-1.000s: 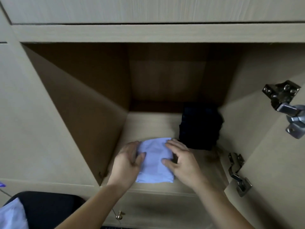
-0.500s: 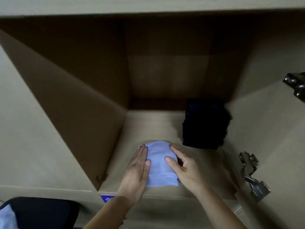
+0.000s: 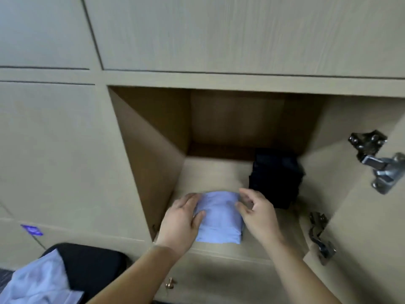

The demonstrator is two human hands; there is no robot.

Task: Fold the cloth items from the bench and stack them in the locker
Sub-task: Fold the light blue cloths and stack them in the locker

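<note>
Locker [image 3: 214, 172] w/ folded blue cloth [image 3: 219, 222]: L grip [image 3: 182, 220] flat on it, R grip [image 3: 258, 213] loose, empty.

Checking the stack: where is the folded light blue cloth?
Head view: the cloth lies at the locker front, left of the dark pile, between the left hand and right hand.

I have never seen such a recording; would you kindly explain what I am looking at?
No machine: a person's two bare hands, filmed by one wide-angle camera worn on the head. The open wooden locker compartment holds a folded light-blue cloth in front and a folded dark cloth behind. The left hand lies flat against the blue cloth's left side; the right hand, fingers loosely curled, is at its right side, gripping nothing. Another pale cloth lies on the black bench.
</note>
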